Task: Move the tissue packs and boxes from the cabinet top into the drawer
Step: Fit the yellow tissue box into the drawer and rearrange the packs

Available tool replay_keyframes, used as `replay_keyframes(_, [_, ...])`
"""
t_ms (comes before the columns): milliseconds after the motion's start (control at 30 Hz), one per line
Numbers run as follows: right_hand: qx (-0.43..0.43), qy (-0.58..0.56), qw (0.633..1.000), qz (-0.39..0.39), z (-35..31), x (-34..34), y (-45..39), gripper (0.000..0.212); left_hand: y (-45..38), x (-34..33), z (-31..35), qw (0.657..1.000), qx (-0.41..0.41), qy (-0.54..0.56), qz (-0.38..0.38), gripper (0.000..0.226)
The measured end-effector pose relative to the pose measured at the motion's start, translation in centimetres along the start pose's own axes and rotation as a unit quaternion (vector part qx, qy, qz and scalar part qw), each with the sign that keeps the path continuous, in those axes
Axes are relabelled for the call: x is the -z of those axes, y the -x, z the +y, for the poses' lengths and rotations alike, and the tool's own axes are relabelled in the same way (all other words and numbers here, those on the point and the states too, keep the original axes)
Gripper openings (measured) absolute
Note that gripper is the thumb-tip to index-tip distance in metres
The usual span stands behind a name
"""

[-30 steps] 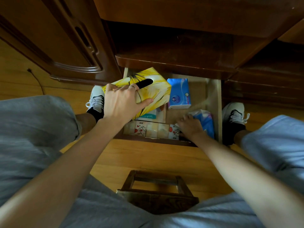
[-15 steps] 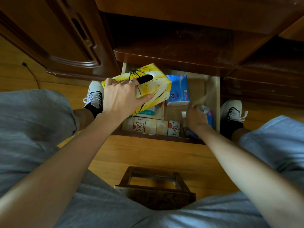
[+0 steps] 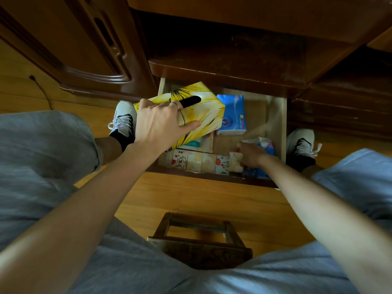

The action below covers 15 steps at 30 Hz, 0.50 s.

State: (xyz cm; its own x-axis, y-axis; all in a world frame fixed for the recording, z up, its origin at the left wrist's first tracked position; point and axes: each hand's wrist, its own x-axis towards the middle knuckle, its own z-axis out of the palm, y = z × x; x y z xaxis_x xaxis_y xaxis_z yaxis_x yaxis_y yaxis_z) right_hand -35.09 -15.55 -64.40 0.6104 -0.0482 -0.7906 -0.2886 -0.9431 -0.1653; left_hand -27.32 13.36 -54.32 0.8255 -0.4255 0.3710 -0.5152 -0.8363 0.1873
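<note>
While the left hand [image 3: 158,122] keeps gripping the yellow cardboard tissue box [image 3: 197,109] above the open wooden drawer [image 3: 283,115], the right hand [image 3: 252,154] has shifted to pinch a beige pack [image 3: 235,164] at its front, clearing space.

Yellow tissue box [image 3: 199,111] tilted over open drawer [image 3: 283,124] — blue pack [image 3: 232,112] inside, patterned packs [image 3: 199,163] along front
</note>
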Motion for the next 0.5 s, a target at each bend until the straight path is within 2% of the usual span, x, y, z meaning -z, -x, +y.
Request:
replay_keyframes(167, [0.074,0.120,0.985,0.104,0.3,-0.8,0.3,0.042,0.3,0.0,-0.1,1.000,-0.005,-0.007,-0.010,0.060])
replay_keyframes(267, [0.100,0.129,0.978,0.132,0.0,-1.4,0.5,0.035,0.3,0.1,-0.1,0.999,-0.007,-0.025,-0.019,0.058])
replay_keyframes(367, [0.105,0.111,0.982,0.115,-0.1,-1.3,0.6,0.039,0.3,0.0,0.1,0.999,-0.007,-0.032,-0.032,0.061])
replay_keyframes(500, [0.088,0.192,0.974,0.076,-0.4,-1.3,0.6,0.039,0.2,0.1,0.2,0.999,-0.008,-0.023,-0.030,0.059])
